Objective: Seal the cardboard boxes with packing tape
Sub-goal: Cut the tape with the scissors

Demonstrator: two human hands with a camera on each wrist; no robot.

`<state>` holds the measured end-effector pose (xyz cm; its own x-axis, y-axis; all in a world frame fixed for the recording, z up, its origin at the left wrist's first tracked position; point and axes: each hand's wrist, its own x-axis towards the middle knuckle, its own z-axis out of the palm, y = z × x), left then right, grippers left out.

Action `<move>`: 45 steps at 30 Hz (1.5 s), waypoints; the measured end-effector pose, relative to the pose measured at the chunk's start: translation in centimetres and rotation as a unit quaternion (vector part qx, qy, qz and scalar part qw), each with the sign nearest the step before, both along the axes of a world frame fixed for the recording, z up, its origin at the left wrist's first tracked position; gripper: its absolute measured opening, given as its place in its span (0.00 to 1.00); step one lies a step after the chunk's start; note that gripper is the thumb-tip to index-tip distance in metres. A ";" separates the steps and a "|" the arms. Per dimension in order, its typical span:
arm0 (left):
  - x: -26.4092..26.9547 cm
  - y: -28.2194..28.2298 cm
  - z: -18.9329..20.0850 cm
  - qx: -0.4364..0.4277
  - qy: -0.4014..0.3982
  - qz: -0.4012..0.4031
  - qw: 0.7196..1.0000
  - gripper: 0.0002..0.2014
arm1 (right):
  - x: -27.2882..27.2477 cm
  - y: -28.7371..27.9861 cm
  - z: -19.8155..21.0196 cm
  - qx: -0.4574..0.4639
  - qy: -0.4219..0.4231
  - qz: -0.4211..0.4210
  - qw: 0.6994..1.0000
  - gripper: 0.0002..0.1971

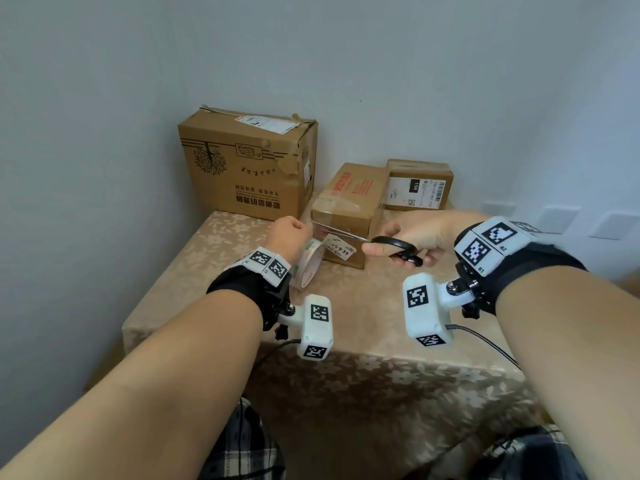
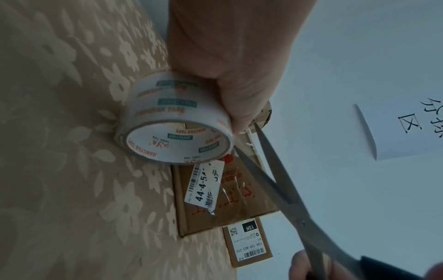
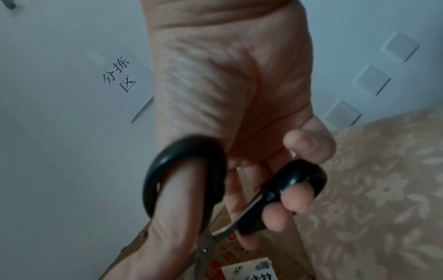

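Your left hand [image 1: 289, 233] grips the roll of packing tape [image 2: 175, 121], fingers curled over its top, and holds it just above the floral tablecloth [image 1: 363, 317] at the near end of the middle cardboard box [image 1: 349, 206]. A clear strip of tape [image 2: 246, 149] runs taut from the roll to that box, just beyond your left fingertips.

Your right hand [image 1: 415, 237] is clamped on the black-handled scissors [image 2: 275, 187], thumb through one loop and fingers through the other. The blades are parted and point leftwards from your right hand toward your left; in the left wrist view they straddle the strip right beside the roll.

That crossing is what the cut turns on: the strip's long axis runs from roll to box, and the blades lie across it. By my reading, you need only close your right hand while your left keeps the strip tight. Mind your left fingertips; they sit very near the blades.

The tall box [image 1: 242, 168] stands beyond your left hand, and the small labelled box [image 1: 419, 185] beyond your right.
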<state>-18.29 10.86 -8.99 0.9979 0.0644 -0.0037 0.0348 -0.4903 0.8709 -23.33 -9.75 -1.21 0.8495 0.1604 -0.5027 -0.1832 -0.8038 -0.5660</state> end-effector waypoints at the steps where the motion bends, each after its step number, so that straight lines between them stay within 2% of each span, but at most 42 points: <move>1: 0.1 0.0 -0.1 0.005 -0.001 0.003 1.000 0.06 | 0.0 0.0 0.0 0.009 0.005 0.004 1.000 0.34; 5: 0.6 0.0 -0.3 0.017 0.000 0.016 1.000 0.05 | 0.1 -0.7 0.2 0.031 0.002 -0.002 1.000 0.38; 8: 0.8 -0.2 -0.4 0.020 -0.002 0.016 1.000 0.07 | -0.2 -1.1 0.1 -0.013 0.009 -0.001 1.000 0.30; 10: 0.9 -0.2 -0.5 0.022 -0.006 0.014 1.000 0.10 | -0.2 -0.9 -0.2 -0.031 0.005 0.006 0.999 0.31; 12: 0.8 -0.2 -0.5 0.024 -0.011 0.012 1.000 0.10 | 0.1 -0.3 -0.6 -0.029 -0.007 0.008 1.000 0.33; 16: 0.8 0.1 -0.7 0.026 -0.023 0.001 0.999 0.10 | 0.7 1.5 -1.0 -0.019 -0.030 0.015 0.999 0.29; 21: 1.0 0.4 -0.9 0.013 -0.025 -0.010 1.000 0.06 | 1.7 2.9 -0.8 -0.055 -0.057 0.031 0.996 0.39; 25: 0.9 0.7 -0.9 -0.004 -0.018 -0.014 1.000 0.06 | 2.4 3.3 -0.9 -0.040 -0.045 0.027 0.998 0.29; 30: 1.0 0.8 -0.8 -0.024 0.001 -0.008 1.000 0.06 | 2.7 2.9 -1.3 -0.038 -0.072 0.035 0.996 0.25; 35: 0.9 0.7 -0.7 -0.037 0.015 -0.009 0.999 0.04 | 2.8 2.8 -2.2 -0.009 -0.091 0.031 0.995 0.31; 40: 0.9 0.9 -0.5 -0.030 0.029 -0.015 0.999 0.04 | 2.8 2.7 -2.9 -0.014 -0.107 0.037 0.994 0.32; 45: 0.8 1.7 -0.4 0.016 0.004 -0.013 1.000 0.07 | 2.7 3.0 -4.3 -0.003 -0.097 0.022 0.995 0.29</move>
<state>-17.45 12.54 -9.38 0.9992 0.0396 -0.0110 0.0299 -0.5178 0.8550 -20.65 -6.77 -5.54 0.9228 0.1965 -0.3313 -0.0366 -0.8115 -0.5832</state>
